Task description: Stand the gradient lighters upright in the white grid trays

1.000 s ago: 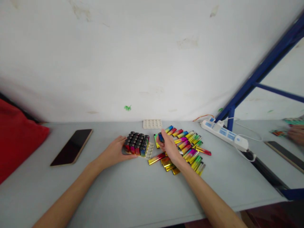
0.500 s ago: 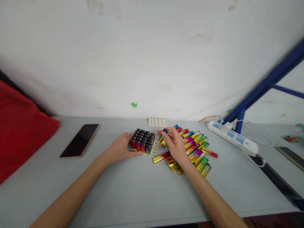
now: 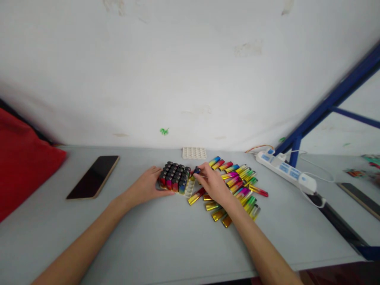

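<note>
Several black-topped, metallic-coloured lighters [image 3: 175,174] stand upright in a white tray [image 3: 189,189] with round holes. My left hand [image 3: 149,183] is wrapped round the left side of this tray and its lighters. At the tray's right end, my right hand [image 3: 211,183] pinches one dark-topped lighter [image 3: 196,171] over the open holes. Whether its base sits in a hole is hidden. Under and to the right of my right hand lies a loose pile of shiny lighters [image 3: 237,182] in yellow, red, blue, pink and green.
A second white holed tray [image 3: 194,153] lies by the wall. A phone [image 3: 93,177] is at the left, near a red cloth [image 3: 26,158]. On the right are a white power strip [image 3: 285,170] with cables, a blue metal frame [image 3: 314,113] and another dark phone-like object [image 3: 360,200].
My right hand has moved left from the pile to the tray's right end with the lighter between its fingers. My left hand still holds the tray. The view has shifted slightly.
</note>
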`<state>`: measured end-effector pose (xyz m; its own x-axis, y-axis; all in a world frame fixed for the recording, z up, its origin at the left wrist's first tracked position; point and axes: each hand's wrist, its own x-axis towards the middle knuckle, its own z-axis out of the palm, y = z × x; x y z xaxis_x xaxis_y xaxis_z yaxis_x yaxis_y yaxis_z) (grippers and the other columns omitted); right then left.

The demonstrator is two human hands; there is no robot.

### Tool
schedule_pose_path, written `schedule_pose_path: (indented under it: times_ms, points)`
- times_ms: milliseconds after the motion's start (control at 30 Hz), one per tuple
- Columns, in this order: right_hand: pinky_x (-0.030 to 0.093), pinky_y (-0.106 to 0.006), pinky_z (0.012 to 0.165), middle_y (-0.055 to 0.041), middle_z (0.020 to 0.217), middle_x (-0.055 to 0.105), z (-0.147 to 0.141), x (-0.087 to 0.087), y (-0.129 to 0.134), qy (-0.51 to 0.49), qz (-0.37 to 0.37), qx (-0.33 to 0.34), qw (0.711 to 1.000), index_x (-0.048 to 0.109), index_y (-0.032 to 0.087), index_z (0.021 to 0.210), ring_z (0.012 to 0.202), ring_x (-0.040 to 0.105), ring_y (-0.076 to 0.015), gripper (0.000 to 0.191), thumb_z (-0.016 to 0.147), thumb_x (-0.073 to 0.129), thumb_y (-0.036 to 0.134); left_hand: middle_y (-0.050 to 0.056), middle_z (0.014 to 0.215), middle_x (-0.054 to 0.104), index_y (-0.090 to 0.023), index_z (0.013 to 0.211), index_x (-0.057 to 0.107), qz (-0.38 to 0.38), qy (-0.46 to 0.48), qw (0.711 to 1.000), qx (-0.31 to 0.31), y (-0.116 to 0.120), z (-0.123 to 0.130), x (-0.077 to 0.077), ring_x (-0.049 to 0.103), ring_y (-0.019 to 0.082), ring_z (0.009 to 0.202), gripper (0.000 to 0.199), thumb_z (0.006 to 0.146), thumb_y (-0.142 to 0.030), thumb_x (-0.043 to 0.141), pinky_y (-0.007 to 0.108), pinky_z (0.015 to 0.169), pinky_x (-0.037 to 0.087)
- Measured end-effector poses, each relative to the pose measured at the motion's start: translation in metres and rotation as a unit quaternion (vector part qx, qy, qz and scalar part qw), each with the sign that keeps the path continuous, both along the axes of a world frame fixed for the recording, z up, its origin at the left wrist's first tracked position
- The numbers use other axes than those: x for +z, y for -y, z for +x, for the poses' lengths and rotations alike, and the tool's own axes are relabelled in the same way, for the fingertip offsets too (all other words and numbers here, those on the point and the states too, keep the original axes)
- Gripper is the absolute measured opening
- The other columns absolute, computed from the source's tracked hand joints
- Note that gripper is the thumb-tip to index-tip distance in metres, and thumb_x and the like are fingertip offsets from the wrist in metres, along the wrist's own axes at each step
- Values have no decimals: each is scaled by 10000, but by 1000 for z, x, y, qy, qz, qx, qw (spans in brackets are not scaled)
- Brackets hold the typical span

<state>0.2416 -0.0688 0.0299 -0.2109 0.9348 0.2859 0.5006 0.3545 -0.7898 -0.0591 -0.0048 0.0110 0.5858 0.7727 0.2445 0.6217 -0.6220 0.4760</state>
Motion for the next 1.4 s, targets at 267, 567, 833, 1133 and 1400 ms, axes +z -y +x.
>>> schedule_pose_path:
  times_ms: [267,567,833,1133,1400]
  points:
    - [580,-342,950,-63,1102,867,2,5,-2,73,42,-2,996,721,255,1182,1054,826,-260,91,1104,709,300,131,1215,847,-266,1118,795,-3,-9,1000,5,2,0,4,774,405,1189,516,792,-648,914,555,1080,639]
    - [559,-353,931,-89,1019,837,-3,1,-9,171,62,-32,983,787,222,1168,984,780,-268,145,1124,717,341,96,1152,857,-297,1078,793,15,-9,1000,11,3,-1,7,791,380,1104,443,783,-601,923,524,1031,667]
    - [563,-366,926,-116,1029,829,-8,1,-8,211,70,-39,974,789,205,1257,995,778,-291,203,1135,697,339,77,1139,853,-288,1086,792,18,-13,1000,10,1,-1,3,785,360,1082,460,785,-619,900,493,1036,656]
    - [575,-330,906,-91,1091,856,-5,-7,-6,165,66,-40,983,784,243,1261,1011,811,-263,170,1135,699,319,82,1138,856,-296,1065,793,11,-7,1000,5,1,-1,4,784,375,1098,442,794,-630,893,509,1031,646]
    - [579,-358,933,-92,1036,816,1,-5,-8,228,72,-12,971,795,229,1230,1012,766,-268,159,1110,739,317,77,1191,853,-299,1129,785,11,-10,1000,2,1,-2,4,779,373,1129,481,809,-641,893,516,1076,632]
